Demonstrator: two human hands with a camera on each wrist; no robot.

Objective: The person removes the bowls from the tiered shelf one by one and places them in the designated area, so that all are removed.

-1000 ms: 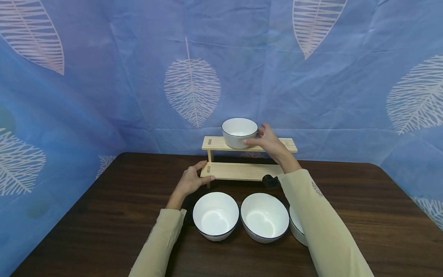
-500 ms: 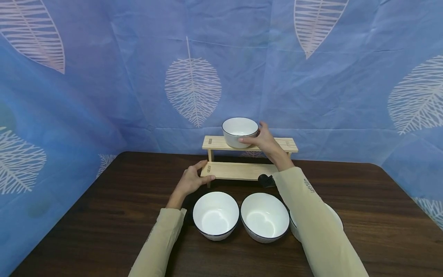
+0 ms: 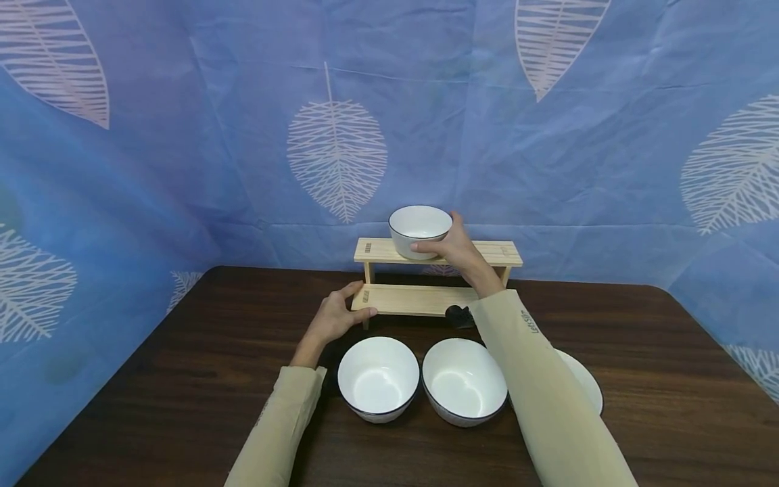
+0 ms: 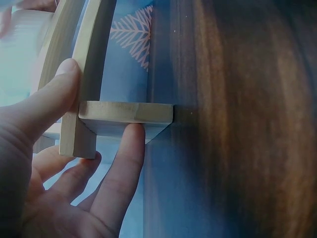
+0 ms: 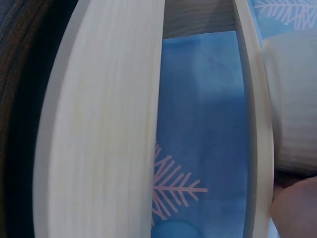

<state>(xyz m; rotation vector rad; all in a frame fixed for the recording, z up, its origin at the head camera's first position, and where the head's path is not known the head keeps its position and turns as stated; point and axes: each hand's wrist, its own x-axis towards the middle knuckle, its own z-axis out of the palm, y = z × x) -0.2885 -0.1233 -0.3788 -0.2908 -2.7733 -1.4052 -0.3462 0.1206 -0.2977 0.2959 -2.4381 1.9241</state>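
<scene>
A two-tier wooden shelf (image 3: 420, 299) stands toward the back of the table. My left hand (image 3: 333, 316) grips the left end of its lower board. In the left wrist view the thumb lies along the front edge, and the fingers (image 4: 121, 183) reach around the shelf's leg and end. On the upper board sits a white bowl (image 3: 420, 223) with a dark rim, right side up and left of the middle. My right hand (image 3: 458, 251) holds this bowl from its right side, thumb at the front. The right wrist view shows part of the bowl (image 5: 294, 99) beside the upper board.
Two larger white bowls (image 3: 379, 380) stand side by side in front of the shelf. Another white round dish (image 3: 583, 382) is mostly hidden under the right sleeve. A blue leaf-print cloth (image 3: 243, 155) hangs behind the dark wooden table (image 3: 182, 379).
The right hand has moved slightly left around the bowl, and its forearm has swung left, uncovering more of the dish on the right. The bowl and left hand look nearly unmoved.
</scene>
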